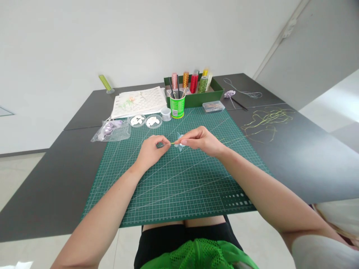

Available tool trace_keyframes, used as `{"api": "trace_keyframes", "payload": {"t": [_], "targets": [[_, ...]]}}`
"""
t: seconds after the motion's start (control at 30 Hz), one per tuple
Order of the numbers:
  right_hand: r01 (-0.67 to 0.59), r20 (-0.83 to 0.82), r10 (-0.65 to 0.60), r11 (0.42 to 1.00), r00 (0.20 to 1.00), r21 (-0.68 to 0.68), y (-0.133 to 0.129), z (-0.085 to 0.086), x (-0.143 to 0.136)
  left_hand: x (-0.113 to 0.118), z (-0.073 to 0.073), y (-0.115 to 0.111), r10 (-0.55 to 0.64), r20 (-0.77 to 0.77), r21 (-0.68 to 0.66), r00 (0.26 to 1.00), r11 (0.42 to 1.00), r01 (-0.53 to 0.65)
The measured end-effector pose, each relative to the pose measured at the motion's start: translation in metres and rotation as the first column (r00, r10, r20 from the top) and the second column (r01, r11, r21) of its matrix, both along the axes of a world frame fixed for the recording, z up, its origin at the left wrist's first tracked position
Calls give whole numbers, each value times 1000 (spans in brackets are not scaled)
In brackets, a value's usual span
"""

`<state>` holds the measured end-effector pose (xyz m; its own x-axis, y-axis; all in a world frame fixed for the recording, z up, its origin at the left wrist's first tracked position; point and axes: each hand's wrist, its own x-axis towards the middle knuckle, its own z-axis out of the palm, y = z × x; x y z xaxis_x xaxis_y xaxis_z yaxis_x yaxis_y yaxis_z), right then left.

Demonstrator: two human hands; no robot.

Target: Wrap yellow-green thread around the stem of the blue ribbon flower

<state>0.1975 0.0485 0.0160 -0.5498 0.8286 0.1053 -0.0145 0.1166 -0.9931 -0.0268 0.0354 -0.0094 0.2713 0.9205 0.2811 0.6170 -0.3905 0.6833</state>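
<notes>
Green mesh garment [199, 254], nearest my camera, at six o'clock, over black shorts [159, 243]. Clock directions taken from the centre of the green gridded cutting mat [179, 186].

- Left hand [153, 150]: thumb and forefinger meet, clamped on the left end of a thin yellow-green strand [172, 143].
- Right hand [204, 142]: fingertips drawn together at the strand's right end, pinching it. The strand spans the short gap between both sets of fingertips, above the mat.
- Pale blue petalled piece [180, 148]: just beside the strand, partly covered by the right fingers, which block my view of its middle; whether they touch it, I cannot tell.
- Twelve o'clock: bright green cylindrical can [177, 107] holding dark rods and thin sticks; behind it, dark green open box [202, 99] with coloured thread spools.
- One o'clock: clear shallow case [213, 107].
- Between one and two: purple flower [230, 94].
- Two o'clock: loose yellow-green threads [269, 118] on the dark grey table [297, 157].
- Eleven o'clock: two clear round dishes of white pieces [137, 120]; beyond, white patterned sheets [148, 101].
- Ten o'clock: transparent bag [120, 132] with purple contents.
</notes>
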Motion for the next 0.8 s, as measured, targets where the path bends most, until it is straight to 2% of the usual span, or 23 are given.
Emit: {"api": "trace_keyframes", "payload": {"t": [0.13, 0.23, 0.4, 0.8], "targets": [[149, -22, -148, 988, 989, 47, 3, -2, 1, 5, 3, -5, -99, 2, -24, 995, 995, 99], [207, -44, -204, 976, 978, 63, 6, -4, 1, 6, 5, -7, -139, 9, -39, 990, 989, 140], [227, -61, -223, 972, 973, 65, 10, -5, 1, 8, 9, -10, -197, 17, -65, 980, 978, 198], [256, 67, -269, 955, 961, 149, 18, -19, 2, 8, 10, -12, -243, 81, -92, 967, 964, 250]]}}
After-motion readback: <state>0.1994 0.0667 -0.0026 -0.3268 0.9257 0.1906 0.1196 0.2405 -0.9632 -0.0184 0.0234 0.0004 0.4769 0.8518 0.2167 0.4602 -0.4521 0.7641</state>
